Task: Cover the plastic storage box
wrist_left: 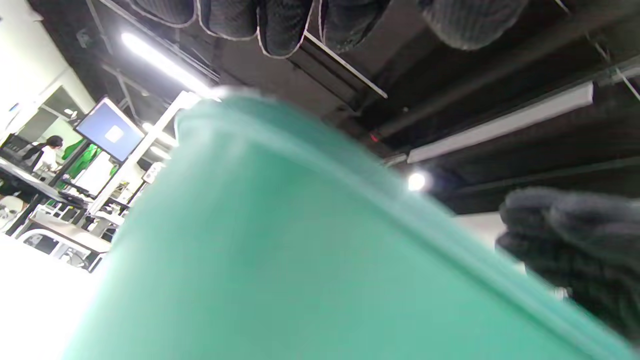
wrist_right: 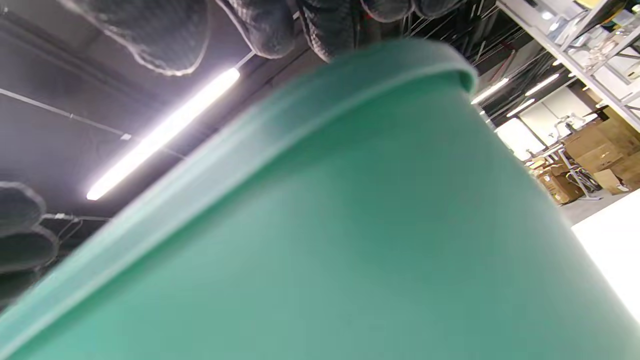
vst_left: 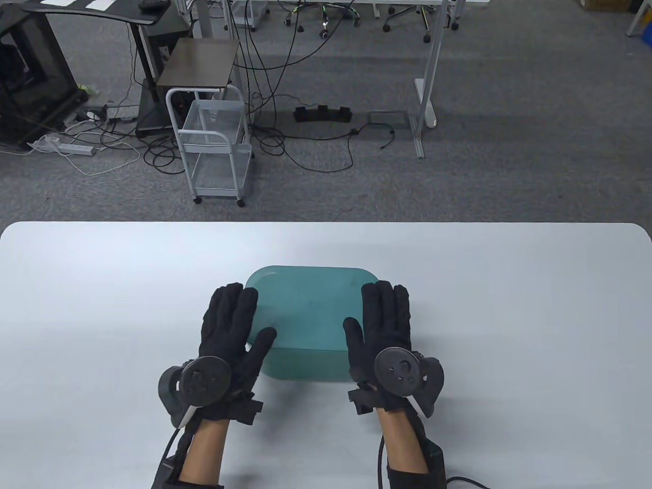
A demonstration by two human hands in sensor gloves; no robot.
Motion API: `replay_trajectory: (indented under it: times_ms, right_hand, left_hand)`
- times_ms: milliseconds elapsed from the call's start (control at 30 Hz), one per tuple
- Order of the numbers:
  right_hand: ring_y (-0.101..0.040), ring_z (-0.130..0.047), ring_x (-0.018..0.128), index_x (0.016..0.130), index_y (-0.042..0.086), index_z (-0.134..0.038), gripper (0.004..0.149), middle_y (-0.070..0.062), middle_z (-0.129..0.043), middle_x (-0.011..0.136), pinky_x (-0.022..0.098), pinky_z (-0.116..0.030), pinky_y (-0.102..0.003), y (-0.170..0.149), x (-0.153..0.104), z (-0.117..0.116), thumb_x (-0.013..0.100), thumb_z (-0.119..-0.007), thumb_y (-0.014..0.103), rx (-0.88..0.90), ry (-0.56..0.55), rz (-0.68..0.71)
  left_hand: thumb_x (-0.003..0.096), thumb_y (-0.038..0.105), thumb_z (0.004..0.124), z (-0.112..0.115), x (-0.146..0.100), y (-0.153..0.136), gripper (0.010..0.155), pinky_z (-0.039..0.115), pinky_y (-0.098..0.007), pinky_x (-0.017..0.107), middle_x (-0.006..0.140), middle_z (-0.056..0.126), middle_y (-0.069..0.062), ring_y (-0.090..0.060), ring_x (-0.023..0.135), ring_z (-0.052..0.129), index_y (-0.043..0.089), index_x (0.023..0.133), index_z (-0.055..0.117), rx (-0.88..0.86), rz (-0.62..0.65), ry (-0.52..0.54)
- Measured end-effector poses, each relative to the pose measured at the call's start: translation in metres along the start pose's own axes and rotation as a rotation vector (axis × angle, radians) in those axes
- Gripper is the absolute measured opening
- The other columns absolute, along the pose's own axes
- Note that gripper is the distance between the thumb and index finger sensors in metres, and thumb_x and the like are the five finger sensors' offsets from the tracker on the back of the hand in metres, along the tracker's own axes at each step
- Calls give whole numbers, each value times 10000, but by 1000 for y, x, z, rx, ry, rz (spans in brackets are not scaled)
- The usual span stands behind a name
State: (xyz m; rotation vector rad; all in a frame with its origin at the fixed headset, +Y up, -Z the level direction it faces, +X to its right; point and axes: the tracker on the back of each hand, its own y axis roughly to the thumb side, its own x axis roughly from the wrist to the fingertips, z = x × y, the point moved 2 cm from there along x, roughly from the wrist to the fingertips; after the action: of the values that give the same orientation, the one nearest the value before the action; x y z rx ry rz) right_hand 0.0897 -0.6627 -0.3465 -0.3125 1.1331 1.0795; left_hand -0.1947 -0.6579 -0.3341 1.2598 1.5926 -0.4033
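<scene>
A teal plastic storage box (vst_left: 305,364) stands on the white table (vst_left: 102,305) near the front middle, with its teal lid (vst_left: 310,305) lying flat on top. My left hand (vst_left: 239,321) lies flat and open over the lid's left edge, thumb on top. My right hand (vst_left: 371,309) lies flat and open over the lid's right edge. In the left wrist view the box wall (wrist_left: 280,260) fills the frame under my fingers (wrist_left: 280,25), with the lid lip above it. The right wrist view shows the same wall (wrist_right: 350,240) below my fingers (wrist_right: 270,25).
The table's far edge (vst_left: 326,223) runs behind the box. Beyond it is grey carpet with a white wire cart (vst_left: 216,147), cables and desk legs. Bare table surface lies left and right of the box.
</scene>
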Motion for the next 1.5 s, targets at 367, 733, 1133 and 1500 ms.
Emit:
replay_trajectory:
  times_ms: [367,733,1133,1500]
  right_hand:
    - [-466,-292,1120,1148,207,-506,741,-196,-430,1235,765,-368,-591,-6,-11,-33,543,-541,635,-123,117,28]
    - [-438,-318,1116,1133,235,-538,709,-125,-410,1248,748,-369,-593,-3,-5,-32,561,-489,651,-232,231,2]
    - [-516,92,1020,1191,240,-256,916,-141,-126,1274,688,-37,-623,-57,-14,39,487,-514,766,-105,142,-270]
    - [-542,47,1028,1195,241,-272,905,-147,-167,1282,677,-72,-666,-111,-55,9,490,-485,768,-148,266,-374]
  left_hand:
    - [536,706,555,52,-13,17,696,248,-569,898,1324,427,55,-320,1253,363,459,1180,462,254,122,-158]
    - [536,706,577,53,-10,17,707,170,-560,890,1324,384,66,-284,1257,290,453,1183,446,210,65,-242]
    - [444,814,642,-36,-21,-44,913,191,-647,869,1358,251,37,-372,1271,176,463,1216,304,100,-71,-95]
    - [436,812,660,2,-48,-93,931,177,-663,844,1346,230,-2,-394,1249,136,434,1214,316,98,-155,-212]
